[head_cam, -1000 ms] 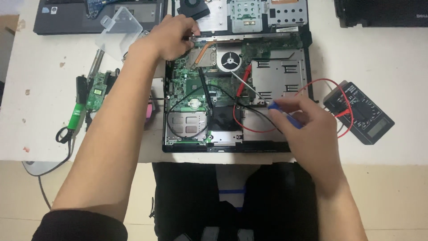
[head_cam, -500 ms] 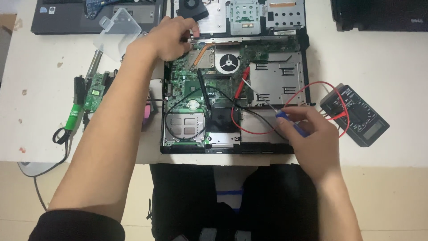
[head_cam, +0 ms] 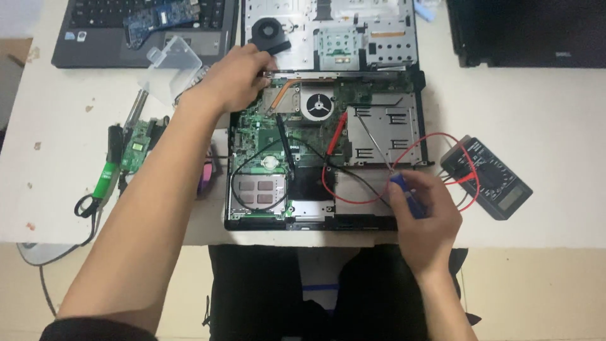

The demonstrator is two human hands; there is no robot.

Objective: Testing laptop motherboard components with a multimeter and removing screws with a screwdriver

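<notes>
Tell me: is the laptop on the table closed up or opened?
Opened: the laptop has its cover off, with green circuit board and fan exposed.

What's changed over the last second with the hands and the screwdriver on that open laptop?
Little has moved. The right hand drew slightly back toward the laptop's front edge, keeping its grip on the blue-handled screwdriver, whose shaft points up over the metal plate. The left hand stayed at the top left corner of the open laptop. The probes, red lead and multimeter lie as before.

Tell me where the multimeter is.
The multimeter lies on the white table, right of the opened laptop, just beyond the right hand.
</notes>
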